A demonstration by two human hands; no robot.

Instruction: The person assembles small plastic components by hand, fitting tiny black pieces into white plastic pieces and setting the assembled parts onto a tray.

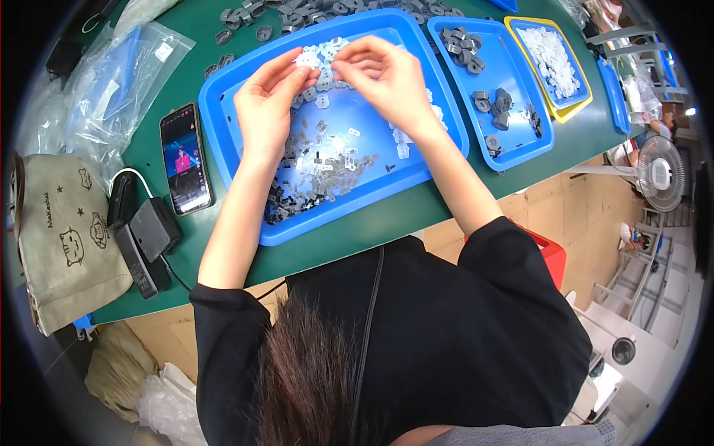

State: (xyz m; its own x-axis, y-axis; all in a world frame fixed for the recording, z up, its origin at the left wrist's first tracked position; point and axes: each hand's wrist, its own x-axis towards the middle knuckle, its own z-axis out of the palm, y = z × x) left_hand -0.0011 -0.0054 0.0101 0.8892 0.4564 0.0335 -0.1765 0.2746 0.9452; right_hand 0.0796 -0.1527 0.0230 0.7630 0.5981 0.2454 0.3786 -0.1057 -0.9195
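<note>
Both my hands are over a large blue tray (223,152) on the table. The fingers of my left hand (266,104) are closed on a small white plastic part (307,58). Just to its right, my right hand (388,80) has thumb and fingers curled together near the white part; whatever is in them is too small to make out. Beneath the hands lie flat white plastic pieces (322,101), several of them partly hidden by my fingers. Small clear pieces (327,175) and tiny black pieces (286,208) are scattered in the tray's near part.
Grey round parts (327,11) are heaped behind the tray. To the right stand a blue tray (513,52) with dark grey parts (462,48) and a yellow tray (579,113) under a blue one with white pieces (549,59). A phone (186,160), black power adapter (155,229) and canvas bag (71,245) lie left.
</note>
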